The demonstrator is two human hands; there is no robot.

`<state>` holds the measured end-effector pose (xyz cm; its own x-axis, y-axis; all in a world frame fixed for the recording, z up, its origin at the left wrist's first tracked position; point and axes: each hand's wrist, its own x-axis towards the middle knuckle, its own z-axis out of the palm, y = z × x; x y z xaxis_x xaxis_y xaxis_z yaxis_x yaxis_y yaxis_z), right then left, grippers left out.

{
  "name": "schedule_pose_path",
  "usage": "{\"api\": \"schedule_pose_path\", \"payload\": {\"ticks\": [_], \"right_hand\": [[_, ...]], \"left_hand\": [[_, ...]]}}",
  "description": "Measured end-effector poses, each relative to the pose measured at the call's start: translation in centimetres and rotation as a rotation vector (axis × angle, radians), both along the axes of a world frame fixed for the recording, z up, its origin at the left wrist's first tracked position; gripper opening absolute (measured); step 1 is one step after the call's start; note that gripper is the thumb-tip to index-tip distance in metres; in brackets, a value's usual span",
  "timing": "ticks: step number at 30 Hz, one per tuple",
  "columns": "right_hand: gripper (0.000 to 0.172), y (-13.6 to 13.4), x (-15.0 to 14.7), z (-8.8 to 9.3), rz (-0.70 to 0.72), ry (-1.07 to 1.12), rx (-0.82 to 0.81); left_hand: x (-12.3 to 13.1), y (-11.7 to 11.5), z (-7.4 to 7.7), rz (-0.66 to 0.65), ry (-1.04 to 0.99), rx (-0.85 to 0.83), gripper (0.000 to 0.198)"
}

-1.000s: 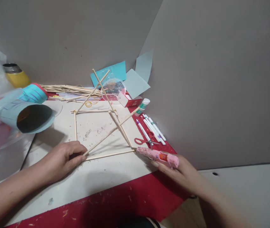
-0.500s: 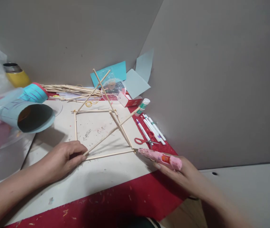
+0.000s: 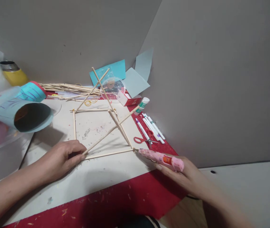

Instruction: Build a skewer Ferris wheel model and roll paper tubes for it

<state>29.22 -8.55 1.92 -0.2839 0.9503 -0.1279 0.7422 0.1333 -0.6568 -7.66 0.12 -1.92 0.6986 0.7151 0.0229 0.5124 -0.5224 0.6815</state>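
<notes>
- Since a second ago, the pink glue gun (image 3: 151, 155) in my right hand (image 3: 184, 179) has eased slightly to the right; my left hand (image 3: 66, 156) stays put.
- Grey walls (image 3: 220, 79) stand behind and to the right.
- Beneath my hands, a pale board (image 3: 97, 183) lies on a red cover (image 3: 125, 194).
- On the board sits the stick frame (image 3: 118, 124): a flat square, with one crossed pair of sticks rising at the front and another at the back.
- My left thumb and fingers pinch its front left corner, where a slanting stick meets the front one.
- My right hand is wrapped around the glue gun, its nozzle at the front right corner; whether they touch, I can't tell.
- Left of the frame is a pale blue paper tube (image 3: 4, 112).
- Behind lies a bundle of sticks (image 3: 66, 87).
- Red-handled scissors (image 3: 146, 141) lie just beyond the gun, across a marker's end.
- Rubber bands (image 3: 84, 103) rest near the back.
</notes>
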Motion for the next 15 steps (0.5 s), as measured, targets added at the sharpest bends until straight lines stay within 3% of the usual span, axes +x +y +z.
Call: {"api": "schedule_pose_path", "payload": {"ticks": [15], "right_hand": [[0.043, 0.05, 0.19, -0.22, 0.001, -0.028, -0.008]], "left_hand": [[0.02, 0.1, -0.19, 0.002, -0.014, 0.002, 0.026]]}}
